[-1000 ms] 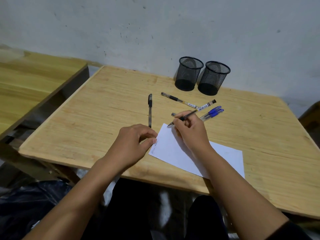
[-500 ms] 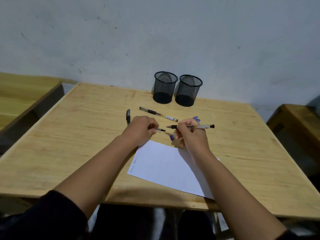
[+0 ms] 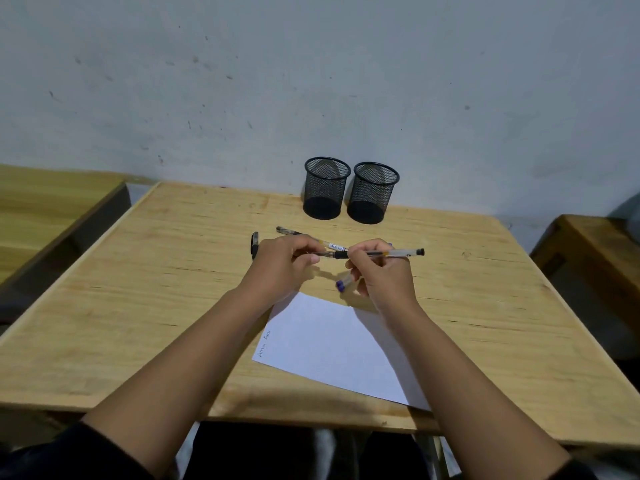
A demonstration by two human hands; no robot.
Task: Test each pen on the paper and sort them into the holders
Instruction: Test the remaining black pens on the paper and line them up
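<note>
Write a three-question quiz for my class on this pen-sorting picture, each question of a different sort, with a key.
1. True or false: both mesh holders stand upright, side by side near the wall.
2. Which hand holds the clear pen by its barrel? A) the left hand B) the right hand C) neither
3. Fill in: the writing on the paper sits near its ____ edge.

Key: 1 true. 2 B; the left hand's grip is at the tip end, apparently on the cap. 3 left.
</note>
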